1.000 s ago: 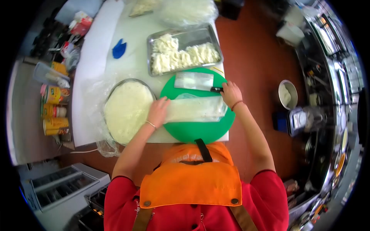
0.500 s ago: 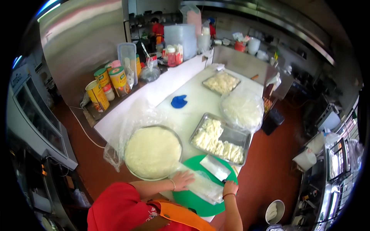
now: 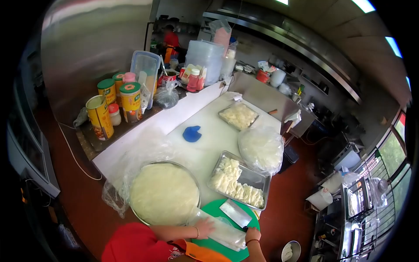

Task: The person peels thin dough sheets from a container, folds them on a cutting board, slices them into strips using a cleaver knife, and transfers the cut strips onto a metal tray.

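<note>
On the round green cutting board lies a long pale slab in clear plastic; whether it is dough I cannot tell. My left hand rests open on its left end, fingers stretched out. With my right hand I grip the dark handle of a cleaver, whose broad blade lies flat over the board's far side. To the left stands a big round pan filled with pale dough. Beyond the board, a metal tray holds rows of white twisted dough pieces.
A plastic-covered round mound and a second filled tray stand farther back. On the white table lies a blue scraper-like piece. Yellow cans line the left ledge. A person in red is in the background.
My view has tilted upward and turned, so the table appears lower in the picture. Both hands stay in about the same places, the right one still on the cleaver.
</note>
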`<state>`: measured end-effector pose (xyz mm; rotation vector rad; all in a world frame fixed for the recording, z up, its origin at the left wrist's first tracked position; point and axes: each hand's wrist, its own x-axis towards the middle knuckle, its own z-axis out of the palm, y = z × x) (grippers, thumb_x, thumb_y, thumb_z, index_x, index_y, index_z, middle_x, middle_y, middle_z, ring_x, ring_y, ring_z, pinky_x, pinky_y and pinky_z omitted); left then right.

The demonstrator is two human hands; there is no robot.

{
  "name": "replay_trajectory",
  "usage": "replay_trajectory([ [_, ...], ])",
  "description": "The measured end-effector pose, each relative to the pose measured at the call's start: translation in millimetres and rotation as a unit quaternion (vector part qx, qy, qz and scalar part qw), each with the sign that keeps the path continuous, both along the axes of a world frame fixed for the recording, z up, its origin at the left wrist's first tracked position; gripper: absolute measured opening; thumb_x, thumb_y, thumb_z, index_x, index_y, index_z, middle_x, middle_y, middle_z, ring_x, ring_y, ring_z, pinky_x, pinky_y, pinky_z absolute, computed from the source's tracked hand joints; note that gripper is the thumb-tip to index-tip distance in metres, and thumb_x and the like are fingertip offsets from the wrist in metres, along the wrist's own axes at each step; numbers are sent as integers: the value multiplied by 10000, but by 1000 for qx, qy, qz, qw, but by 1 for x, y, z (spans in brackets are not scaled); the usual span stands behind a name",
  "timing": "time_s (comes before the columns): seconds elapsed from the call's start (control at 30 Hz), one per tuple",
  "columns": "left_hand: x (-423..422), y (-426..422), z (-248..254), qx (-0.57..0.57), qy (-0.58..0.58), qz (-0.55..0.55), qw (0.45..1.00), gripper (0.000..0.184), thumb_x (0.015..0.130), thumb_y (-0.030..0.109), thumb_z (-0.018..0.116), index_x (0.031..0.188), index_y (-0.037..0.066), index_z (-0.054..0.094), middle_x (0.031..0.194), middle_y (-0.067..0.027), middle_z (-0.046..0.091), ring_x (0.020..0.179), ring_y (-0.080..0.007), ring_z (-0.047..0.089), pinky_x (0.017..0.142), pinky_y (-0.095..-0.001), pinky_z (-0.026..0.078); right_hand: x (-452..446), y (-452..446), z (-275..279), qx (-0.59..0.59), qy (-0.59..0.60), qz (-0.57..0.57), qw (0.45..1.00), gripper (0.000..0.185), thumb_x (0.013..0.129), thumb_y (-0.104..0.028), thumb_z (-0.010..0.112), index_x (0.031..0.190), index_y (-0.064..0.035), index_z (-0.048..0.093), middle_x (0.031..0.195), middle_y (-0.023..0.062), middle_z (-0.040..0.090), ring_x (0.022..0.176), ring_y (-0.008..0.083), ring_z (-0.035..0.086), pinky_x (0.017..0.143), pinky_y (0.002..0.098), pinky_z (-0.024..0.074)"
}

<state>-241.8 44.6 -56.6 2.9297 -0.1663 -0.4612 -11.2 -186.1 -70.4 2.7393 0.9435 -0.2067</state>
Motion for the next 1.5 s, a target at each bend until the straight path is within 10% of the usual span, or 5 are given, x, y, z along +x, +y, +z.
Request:
replay_trajectory([
  [1.5,-12,11,-1,-32,-46,-12,998,820,799,410,744,1429,19,395,1552,-198,267,1435,-451,214,1053,-645,325,-21,46,48,-139,52,-52,988,245,951,-175,495,1105,-89,664,1150,154,654,996,317,681,815,413,563],
])
